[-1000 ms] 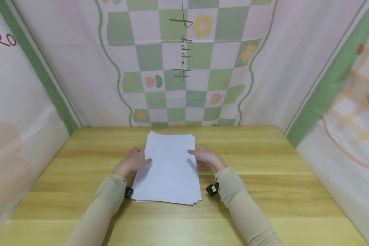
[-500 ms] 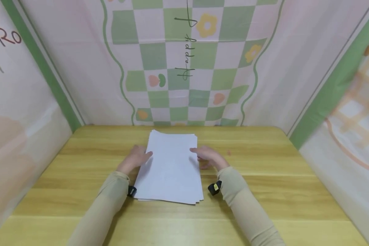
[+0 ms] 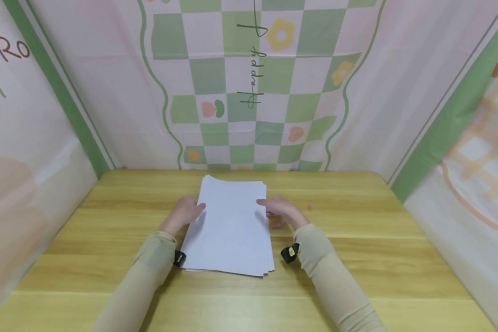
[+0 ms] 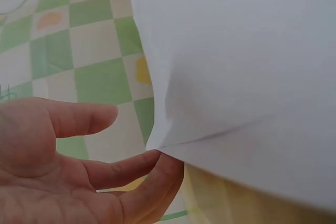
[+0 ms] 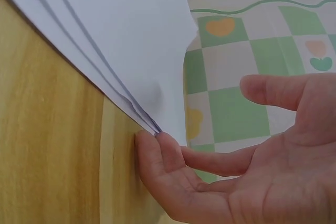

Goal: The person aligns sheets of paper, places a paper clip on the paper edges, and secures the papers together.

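Note:
A stack of white paper sheets (image 3: 234, 228) lies on the wooden table, its edges slightly uneven. At its left edge is my left hand (image 3: 183, 213). In the left wrist view the fingertips touch the edge of the sheets, while the thumb is held apart, and a crease or fold line runs across the paper (image 4: 241, 51). My right hand (image 3: 283, 210) is at the opposite edge. Its bent fingers (image 5: 170, 153) touch the edges of several layered sheets in the right wrist view, with the thumb raised away from them.
The wooden table (image 3: 357, 267) extends around the stack on all sides. Behind it hangs a green-and-white checked cloth (image 3: 269, 110), with more printed cloth to the left and right. Both forearms wear beige sleeves (image 3: 336, 281) and small black wrist cameras (image 3: 289, 253).
The left hand has shifted slightly up along the left edge of the stack, its thumb now higher. The right hand stays at the right edge. The head view has turned slightly.

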A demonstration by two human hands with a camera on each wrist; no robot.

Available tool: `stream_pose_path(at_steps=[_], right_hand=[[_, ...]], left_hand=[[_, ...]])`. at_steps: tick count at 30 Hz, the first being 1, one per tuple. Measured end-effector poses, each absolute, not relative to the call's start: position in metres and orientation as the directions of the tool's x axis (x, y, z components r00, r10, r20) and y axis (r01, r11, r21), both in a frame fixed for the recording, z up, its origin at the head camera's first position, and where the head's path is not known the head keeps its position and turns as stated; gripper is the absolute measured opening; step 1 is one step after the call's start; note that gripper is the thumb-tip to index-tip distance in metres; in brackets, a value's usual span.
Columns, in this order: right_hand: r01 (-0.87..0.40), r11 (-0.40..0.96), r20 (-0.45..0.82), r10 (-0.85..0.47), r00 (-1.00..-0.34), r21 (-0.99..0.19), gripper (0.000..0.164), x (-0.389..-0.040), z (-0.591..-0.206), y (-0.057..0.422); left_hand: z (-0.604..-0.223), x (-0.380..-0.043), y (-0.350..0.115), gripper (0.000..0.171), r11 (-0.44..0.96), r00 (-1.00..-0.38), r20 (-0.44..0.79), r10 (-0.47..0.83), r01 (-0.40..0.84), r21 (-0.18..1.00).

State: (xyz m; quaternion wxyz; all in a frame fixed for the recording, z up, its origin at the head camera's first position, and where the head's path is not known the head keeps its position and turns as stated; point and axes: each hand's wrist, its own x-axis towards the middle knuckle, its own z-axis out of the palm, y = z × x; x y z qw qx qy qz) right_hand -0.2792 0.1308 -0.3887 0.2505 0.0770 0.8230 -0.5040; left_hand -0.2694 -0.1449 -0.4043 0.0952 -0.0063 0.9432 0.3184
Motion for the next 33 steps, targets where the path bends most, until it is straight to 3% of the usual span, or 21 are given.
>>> stream_pose_path(at_steps=[6,16,33], right_hand=[[0.379,0.503,-0.505,-0.138,-0.852,-0.777,0.041,-0.282,-0.389,0.132],[0.484,0.425,-0.573,-0.108,-0.812,-0.765,0.031,-0.287,-0.389,0.135],[0.512,0.408,-0.591,-0.087,-0.802,-0.755,0.029,-0.289,-0.387,0.133]], left_hand=[[-0.407,-0.268,-0.145,0.034,0.789,-0.985,-0.172,0.026,-0.085,0.608],[-0.407,-0.27,-0.145,0.031,0.761,-0.98,-0.201,0.008,-0.125,0.637],[-0.401,-0.269,-0.146,0.035,0.75,-0.972,-0.224,0.07,-0.098,0.654]])
